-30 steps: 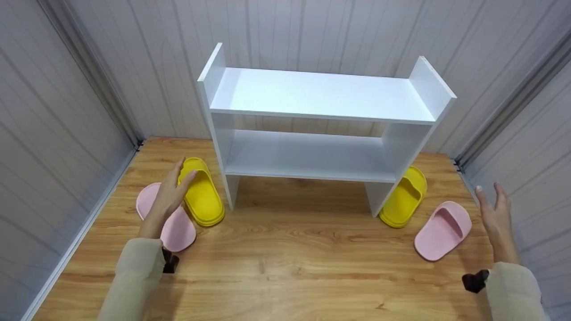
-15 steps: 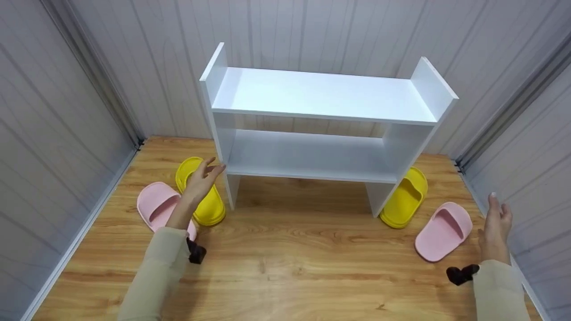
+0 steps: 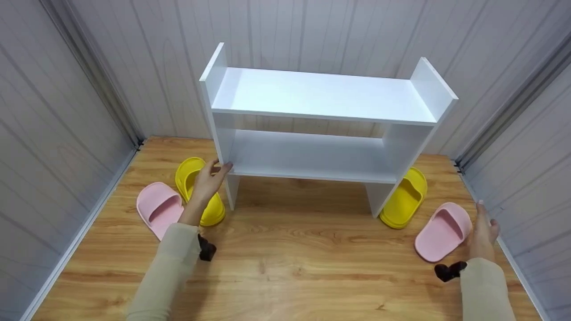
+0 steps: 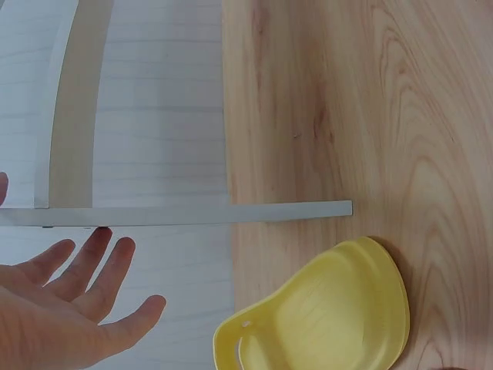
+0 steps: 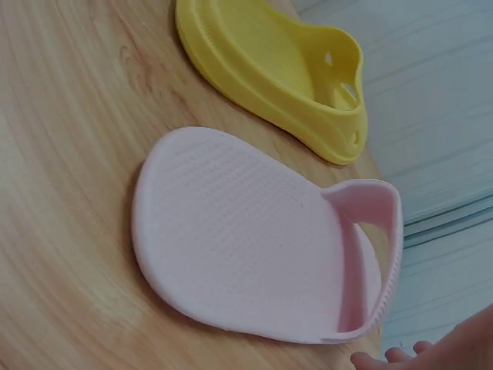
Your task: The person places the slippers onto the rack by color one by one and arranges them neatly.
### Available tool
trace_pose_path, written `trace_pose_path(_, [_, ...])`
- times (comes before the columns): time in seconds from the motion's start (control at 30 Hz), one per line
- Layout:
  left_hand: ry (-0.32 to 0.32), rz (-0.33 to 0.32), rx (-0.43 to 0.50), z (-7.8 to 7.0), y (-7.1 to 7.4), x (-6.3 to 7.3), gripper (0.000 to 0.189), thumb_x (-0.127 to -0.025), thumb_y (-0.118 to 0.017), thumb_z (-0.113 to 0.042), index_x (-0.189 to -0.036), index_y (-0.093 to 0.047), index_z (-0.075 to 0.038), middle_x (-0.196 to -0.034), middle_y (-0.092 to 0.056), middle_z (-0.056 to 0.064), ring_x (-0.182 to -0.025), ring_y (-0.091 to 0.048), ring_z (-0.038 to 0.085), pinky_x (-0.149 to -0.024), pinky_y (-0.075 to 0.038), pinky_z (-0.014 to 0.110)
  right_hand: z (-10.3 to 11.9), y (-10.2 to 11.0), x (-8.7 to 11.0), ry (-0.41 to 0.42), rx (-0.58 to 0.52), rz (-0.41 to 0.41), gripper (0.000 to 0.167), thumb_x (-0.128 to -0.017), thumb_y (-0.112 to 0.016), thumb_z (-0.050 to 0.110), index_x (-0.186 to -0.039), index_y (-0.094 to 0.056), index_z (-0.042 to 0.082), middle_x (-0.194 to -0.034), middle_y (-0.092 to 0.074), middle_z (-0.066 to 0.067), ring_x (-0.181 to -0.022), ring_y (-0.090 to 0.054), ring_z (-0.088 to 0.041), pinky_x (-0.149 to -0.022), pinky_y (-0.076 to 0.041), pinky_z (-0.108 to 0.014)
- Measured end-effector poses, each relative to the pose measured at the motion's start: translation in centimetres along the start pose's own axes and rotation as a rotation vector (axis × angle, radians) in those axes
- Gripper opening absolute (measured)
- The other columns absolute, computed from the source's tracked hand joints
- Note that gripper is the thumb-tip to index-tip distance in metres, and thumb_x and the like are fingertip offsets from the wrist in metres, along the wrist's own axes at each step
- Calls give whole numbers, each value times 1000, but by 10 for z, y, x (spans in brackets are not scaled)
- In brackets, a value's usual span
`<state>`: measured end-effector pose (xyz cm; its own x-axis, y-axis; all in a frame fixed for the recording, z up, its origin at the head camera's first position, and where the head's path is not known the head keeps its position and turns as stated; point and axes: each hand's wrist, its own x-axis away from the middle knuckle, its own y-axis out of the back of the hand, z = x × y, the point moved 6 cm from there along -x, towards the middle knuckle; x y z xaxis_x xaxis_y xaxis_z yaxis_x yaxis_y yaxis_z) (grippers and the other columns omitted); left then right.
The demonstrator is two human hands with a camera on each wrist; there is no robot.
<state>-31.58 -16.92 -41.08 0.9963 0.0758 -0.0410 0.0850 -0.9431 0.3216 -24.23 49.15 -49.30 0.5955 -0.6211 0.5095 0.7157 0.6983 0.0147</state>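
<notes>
A white two-tier shelf (image 3: 308, 156) stands upright on the wood-look floor. My left hand (image 3: 208, 183) is at its left side panel, thumb on the inner side and fingers on the outer. In the left wrist view a fingertip meets the panel while the little finger stays apart. Behind that hand lies a yellow slipper (image 4: 331, 308), with a pink slipper (image 3: 165, 211) further left. My right hand (image 3: 484, 234) hovers beside another pink slipper (image 5: 246, 239), its fingers extended and nothing held. A second yellow slipper (image 3: 399, 207) lies by the shelf's right panel.
Panelled walls rise behind the shelf (image 3: 312, 35), on the left (image 3: 53, 156) and on the right (image 3: 531, 178). The wood-look floor (image 3: 285, 267) spreads in front of the shelf. Dark wrist cameras sit at both cuffs.
My left hand has moved right from above the left slippers to the shelf's left panel. My right hand has moved left and slightly down towards the right pink slipper. Shelf and slippers stay put.
</notes>
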Motion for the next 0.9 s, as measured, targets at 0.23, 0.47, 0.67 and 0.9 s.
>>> trace_pose_path(0.23, [-55,-6,-26,-1,-2,0,49,-88,-54,-20,-129,-40,1,-122,-46,22,-106,-47,33,-85,-41,42,-14,-5,-10,-14,230,-122,111,-62,-55,70,-142,5,20,-144,12,-7,-129,4,-21,-102,-10,-30])
trace_pose_path(0.47, [-47,21,-39,-1,-2,0,51,-88,-54,-21,-130,-37,2,-123,-44,23,-108,-46,35,-86,-40,43,-25,-15,-2,-11,363,-119,121,-60,-55,72,-138,19,17,-142,13,-16,-128,4,-34,-102,-10,-43])
trace_pose_path(0.67, [-46,32,-26,-2,-1,1,49,-88,-54,-20,-130,-38,2,-122,-45,23,-107,-46,34,-86,-40,42,-29,-22,12,26,487,-127,116,-66,-51,69,-136,21,11,-140,8,-23,-127,-1,-37,-102,-8,-45])
trace_pose_path(0.9, [-58,42,-26,-3,-1,1,51,-88,-54,-22,-131,-37,1,-124,-43,22,-107,-46,34,-86,-40,42,-31,-28,19,76,594,-173,117,-66,-54,66,-136,18,7,-138,-2,-29,-126,-8,-40,-101,-8,-48])
